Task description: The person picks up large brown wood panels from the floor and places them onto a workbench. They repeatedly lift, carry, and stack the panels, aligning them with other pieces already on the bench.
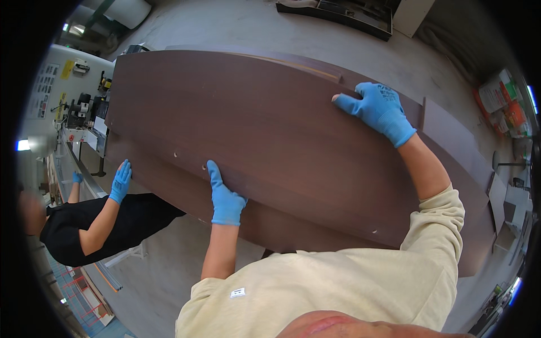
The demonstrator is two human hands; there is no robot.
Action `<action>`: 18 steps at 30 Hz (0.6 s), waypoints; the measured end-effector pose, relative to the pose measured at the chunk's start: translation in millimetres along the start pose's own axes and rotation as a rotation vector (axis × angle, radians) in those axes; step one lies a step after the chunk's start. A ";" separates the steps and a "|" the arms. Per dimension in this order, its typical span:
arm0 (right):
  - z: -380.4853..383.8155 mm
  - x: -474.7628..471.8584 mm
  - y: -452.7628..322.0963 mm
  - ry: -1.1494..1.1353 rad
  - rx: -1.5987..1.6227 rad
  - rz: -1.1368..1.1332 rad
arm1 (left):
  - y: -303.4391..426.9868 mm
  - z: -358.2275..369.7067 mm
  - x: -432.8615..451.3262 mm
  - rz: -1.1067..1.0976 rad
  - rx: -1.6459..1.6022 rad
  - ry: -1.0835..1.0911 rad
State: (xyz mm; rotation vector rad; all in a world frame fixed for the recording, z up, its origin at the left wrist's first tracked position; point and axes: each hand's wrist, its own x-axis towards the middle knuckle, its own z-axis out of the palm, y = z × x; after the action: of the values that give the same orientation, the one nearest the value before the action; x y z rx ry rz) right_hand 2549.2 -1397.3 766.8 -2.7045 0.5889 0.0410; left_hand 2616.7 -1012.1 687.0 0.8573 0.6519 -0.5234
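A large dark brown board (253, 114) lies lengthwise before me, on top of another brown board (169, 177) that shows along the near side. Small round holes dot its near margin. My left hand (228, 203), in a blue glove with a knitted cuff, grips that near edge; the thumb rests on the face and the other fingers are hidden. At the far right edge, my right hand (378, 107) wears a matching glove with its thumb tip bare. Its thumb lies over the board's face while the fingers curl past the far edge, partly out of sight.
A co-worker's gloved hand (121, 181) is at the left end of the lower board. Beyond that end stands a machine (80, 112) with mounted units. Narrower brown strips (312, 69) lie along the far side. A black-rimmed tray (338, 17) sits on the floor.
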 end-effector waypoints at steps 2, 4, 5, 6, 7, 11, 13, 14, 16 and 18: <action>1.7 -38.4 1.8 -0.080 -0.012 0.008 | -11.2 -33.1 -22.8 -0.001 0.013 -0.017; 5.4 -73.8 5.5 -0.171 0.000 0.041 | -24.8 -53.6 -52.3 -0.020 0.045 0.005; 11.5 -92.2 12.8 -0.183 0.024 0.051 | -32.2 -63.5 -66.8 -0.028 0.060 0.017; 19.7 -111.4 22.7 -0.190 0.044 0.058 | -40.7 -74.9 -78.9 -0.064 0.062 0.026; 27.0 -128.3 33.2 -0.201 0.064 0.060 | -52.5 -86.3 -89.5 -0.098 0.060 0.040; 56.6 -198.9 74.8 -0.175 0.065 0.081 | -106.0 -122.6 -136.9 -0.199 0.045 0.000; 57.8 -223.7 86.3 -0.288 0.073 0.149 | -132.1 -132.3 -164.2 -0.236 0.060 0.003; 56.0 -232.6 90.4 -0.329 0.071 0.175 | -142.5 -138.7 -171.6 -0.260 0.060 -0.009; 61.3 -254.5 107.4 -0.323 0.065 0.180 | -163.6 -151.5 -182.2 -0.306 0.068 -0.025; 84.3 -271.1 133.4 -0.219 0.053 0.128 | -182.8 -162.7 -183.3 -0.340 0.080 -0.042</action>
State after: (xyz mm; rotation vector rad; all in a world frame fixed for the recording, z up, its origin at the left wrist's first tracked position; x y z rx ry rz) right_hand 2251.8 -1372.0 670.3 -2.5628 0.6839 0.3454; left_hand 2320.4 -950.9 643.0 0.8119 0.7466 -0.8766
